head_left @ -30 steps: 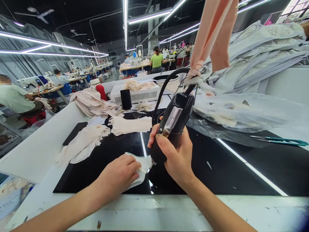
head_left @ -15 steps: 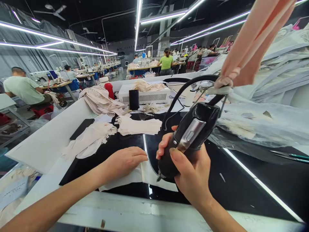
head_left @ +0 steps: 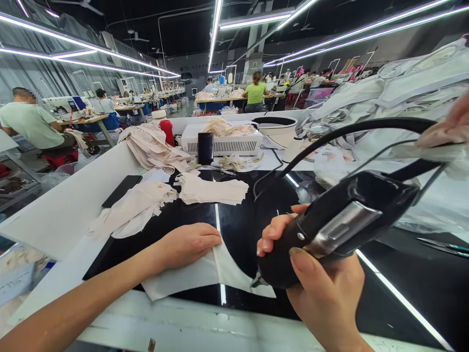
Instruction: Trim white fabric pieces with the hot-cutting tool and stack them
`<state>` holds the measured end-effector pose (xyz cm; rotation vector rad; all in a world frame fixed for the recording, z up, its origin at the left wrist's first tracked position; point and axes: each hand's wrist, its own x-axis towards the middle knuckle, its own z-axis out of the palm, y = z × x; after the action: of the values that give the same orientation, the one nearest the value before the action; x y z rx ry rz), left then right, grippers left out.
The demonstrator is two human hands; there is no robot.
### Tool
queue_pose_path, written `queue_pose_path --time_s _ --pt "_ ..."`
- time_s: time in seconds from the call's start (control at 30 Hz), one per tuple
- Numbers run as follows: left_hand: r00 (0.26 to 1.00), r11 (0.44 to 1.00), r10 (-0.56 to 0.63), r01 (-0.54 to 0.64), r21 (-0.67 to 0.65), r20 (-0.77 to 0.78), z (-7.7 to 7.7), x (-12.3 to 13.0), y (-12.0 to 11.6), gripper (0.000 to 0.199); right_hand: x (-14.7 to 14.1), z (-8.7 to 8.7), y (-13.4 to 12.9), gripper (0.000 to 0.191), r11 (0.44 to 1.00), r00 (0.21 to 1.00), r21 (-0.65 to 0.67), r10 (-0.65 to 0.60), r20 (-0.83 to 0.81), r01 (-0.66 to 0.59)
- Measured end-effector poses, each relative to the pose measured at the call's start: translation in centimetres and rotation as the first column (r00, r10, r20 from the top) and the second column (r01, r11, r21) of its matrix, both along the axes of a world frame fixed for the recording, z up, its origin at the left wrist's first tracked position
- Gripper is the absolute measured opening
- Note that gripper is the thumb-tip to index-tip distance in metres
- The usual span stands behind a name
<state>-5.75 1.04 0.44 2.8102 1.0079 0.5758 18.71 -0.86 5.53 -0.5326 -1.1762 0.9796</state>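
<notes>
My right hand (head_left: 322,278) is wrapped around a black corded power tool (head_left: 339,215) with a silver lever on its upper side. The tool's small metal tip touches the white fabric piece (head_left: 194,278) near its right end. The piece lies flat on the glossy black tabletop (head_left: 176,220), with a curved upper edge and a strip or seam across its middle. My left hand (head_left: 192,244) presses on its upper edge, fingers together and closed on the cloth. The fingertips' undersides are hidden. A thick black cable and a tied pink cloth (head_left: 452,120) meet the tool's rear end.
Stacked cream pieces (head_left: 214,189) and a loose pile (head_left: 137,208) lie beyond my left hand. Behind stand a black phone (head_left: 205,148) and a white vented box (head_left: 190,139). Scissors or tweezers (head_left: 445,246) lie at right. Heaped fabric (head_left: 410,88) rises behind. Co-workers sit further off.
The tool has tilted lower, its rear swinging right, and its tip has moved right and down along the fabric's curved edge. My left hand stays in nearly the same place.
</notes>
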Motion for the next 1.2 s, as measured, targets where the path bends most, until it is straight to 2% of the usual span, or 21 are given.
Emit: queue_pose_path --time_s 0.13,0.3,0.4,0.5,0.6,0.77,1.2 --pt "0.999 1.000 0.001 -0.001 -0.012 0.032 -0.3 -0.1 -0.4 0.030 0.2 0.4 -0.1 0.043 1.000 0.999 0.002 -0.023 0.026 0.023" --pt "0.999 1.000 -0.014 0.013 0.022 0.053 -1.0 0.1 -0.5 0.029 0.6 1.1 0.0 0.040 1.000 1.000 0.005 0.025 0.017 -0.025" --pt "0.999 0.999 -0.008 0.005 0.045 0.053 -1.4 0.3 -0.5 0.029 0.3 1.7 0.7 0.038 0.999 0.999 -0.012 0.038 0.003 -0.038" --pt "0.999 0.997 -0.002 -0.001 0.075 0.039 -1.6 0.5 -0.6 0.028 -0.8 2.0 2.3 0.038 1.000 0.999 0.005 -0.019 -0.041 0.019" --pt "0.999 0.996 0.004 -0.007 0.092 0.041 -1.8 0.8 -0.6 0.027 -2.3 1.7 4.1 0.040 0.997 0.994 0.022 -0.072 -0.084 0.074" --pt "0.999 0.993 -0.005 0.000 0.116 0.042 -2.1 1.1 -0.7 0.026 -4.4 0.8 6.2 0.042 0.995 0.995 0.056 -0.081 -0.066 0.085" --pt "0.998 0.984 -0.022 0.011 0.179 0.063 -2.1 1.3 -0.9 0.024 -5.2 -0.1 6.6 0.045 0.993 0.995 0.075 -0.083 -0.059 0.087"
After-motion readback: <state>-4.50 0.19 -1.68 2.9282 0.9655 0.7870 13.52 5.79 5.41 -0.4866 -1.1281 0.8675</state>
